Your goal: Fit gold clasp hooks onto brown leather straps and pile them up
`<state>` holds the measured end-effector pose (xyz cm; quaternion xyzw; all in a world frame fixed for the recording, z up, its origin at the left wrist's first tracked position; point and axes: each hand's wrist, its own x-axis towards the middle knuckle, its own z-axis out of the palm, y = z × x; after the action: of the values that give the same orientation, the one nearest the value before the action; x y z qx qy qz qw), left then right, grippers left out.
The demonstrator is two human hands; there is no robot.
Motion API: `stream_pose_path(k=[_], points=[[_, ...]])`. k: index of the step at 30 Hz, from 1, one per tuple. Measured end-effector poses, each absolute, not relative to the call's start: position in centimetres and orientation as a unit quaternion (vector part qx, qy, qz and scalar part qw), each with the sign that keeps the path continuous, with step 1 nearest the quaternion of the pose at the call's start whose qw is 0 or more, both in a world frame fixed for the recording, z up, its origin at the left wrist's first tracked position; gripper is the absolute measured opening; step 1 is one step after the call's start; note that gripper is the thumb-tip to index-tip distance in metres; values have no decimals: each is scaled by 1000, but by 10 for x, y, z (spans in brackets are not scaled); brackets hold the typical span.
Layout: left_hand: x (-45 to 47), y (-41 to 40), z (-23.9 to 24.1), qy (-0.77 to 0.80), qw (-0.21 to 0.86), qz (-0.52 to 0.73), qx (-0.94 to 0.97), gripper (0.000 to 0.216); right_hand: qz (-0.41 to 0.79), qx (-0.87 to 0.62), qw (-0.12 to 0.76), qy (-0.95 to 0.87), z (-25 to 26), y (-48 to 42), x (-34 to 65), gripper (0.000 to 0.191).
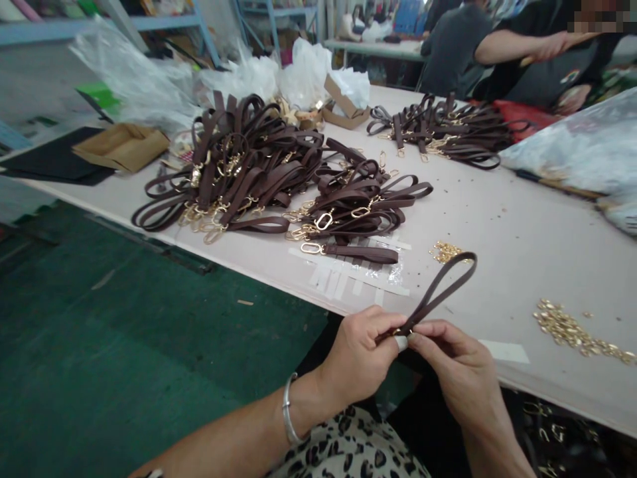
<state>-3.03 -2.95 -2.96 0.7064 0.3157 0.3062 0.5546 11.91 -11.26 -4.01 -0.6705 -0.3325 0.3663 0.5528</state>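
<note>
A dark brown wrist strap stands up in a loop between my hands at the table's front edge. My left hand pinches its lower end from the left, thumb and forefinger closed on it. From the right, the thumb and fingertips of my right hand also close at the base of the loop. A small gold glint shows between the fingertips; its kind is mostly hidden. Just beyond lies another strap with a gold oval ring, flat on taped plastic.
Piles of brown straps with gold clasps cover the table's left and middle, with another heap farther back. Small gold metal pieces lie at right. A cardboard tray and plastic bags stand behind; co-workers are across the table.
</note>
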Motion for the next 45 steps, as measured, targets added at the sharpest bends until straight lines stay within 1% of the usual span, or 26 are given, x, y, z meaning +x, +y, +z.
stream_pose_path(k=[3, 6, 8, 10, 11, 12, 14, 16, 19, 21, 23, 27, 30, 32, 34, 36, 39, 41, 43, 45], points=[[-33, -30, -28, 280, 521, 294, 751, 27, 372, -657, 582, -302, -42, -113, 117, 27], [-31, -30, -28, 273, 526, 278, 756, 21, 367, -646, 597, -303, -42, -112, 112, 30], [-26, -30, -29, 273, 583, 257, 721, 17, 383, -638, 588, -316, -39, -113, 111, 28], [-21, -30, -30, 272, 678, 215, 648, 17, 397, -641, 564, -336, -36, -117, 120, 25], [-18, -31, -30, 273, 718, 195, 610, 19, 379, -659, 546, -352, -35, -120, 129, 24], [-16, -30, -31, 277, 746, 182, 578, 22, 337, -689, 524, -370, -34, -125, 142, 24], [-15, -29, -31, 290, 770, 178, 541, 31, 178, -770, 466, -397, -34, -135, 179, 26], [-17, -27, -32, 306, 786, 182, 505, 40, 1, -834, 380, -399, -37, -146, 224, 27], [-20, -27, -36, 335, 813, 183, 439, 45, -139, -866, 222, -425, -46, -157, 282, 27], [-21, -29, -38, 344, 826, 186, 405, 44, -183, -854, 133, -468, -52, -159, 305, 28], [-20, -31, -39, 352, 835, 193, 376, 42, -200, -837, 85, -502, -57, -157, 314, 28], [-17, -32, -33, 366, 839, 199, 350, 37, -195, -821, 67, -532, -58, -151, 316, 28], [-14, -31, -26, 338, 843, 192, 371, 35, -174, -812, 59, -555, -53, -151, 327, 29], [-11, -30, -24, 328, 840, 197, 384, 36, -135, -826, 64, -544, -50, -151, 336, 27], [-8, -30, -25, 345, 832, 207, 381, 33, -89, -848, 91, -514, -47, -151, 335, 23], [-5, -30, -29, 368, 821, 219, 377, 28, -46, -858, 166, -485, -42, -149, 315, 23], [-3, -30, -36, 377, 807, 226, 393, 24, 31, -813, 353, -462, -38, -146, 251, 28], [-3, -31, -39, 380, 798, 230, 408, 24, 84, -744, 447, -490, -38, -142, 202, 19], [-4, -31, -39, 379, 790, 239, 418, 25, 118, -679, 486, -538, -39, -136, 164, 10], [-6, -32, -39, 370, 787, 252, 425, 22, 121, -650, 479, -577, -40, -130, 142, 10]])
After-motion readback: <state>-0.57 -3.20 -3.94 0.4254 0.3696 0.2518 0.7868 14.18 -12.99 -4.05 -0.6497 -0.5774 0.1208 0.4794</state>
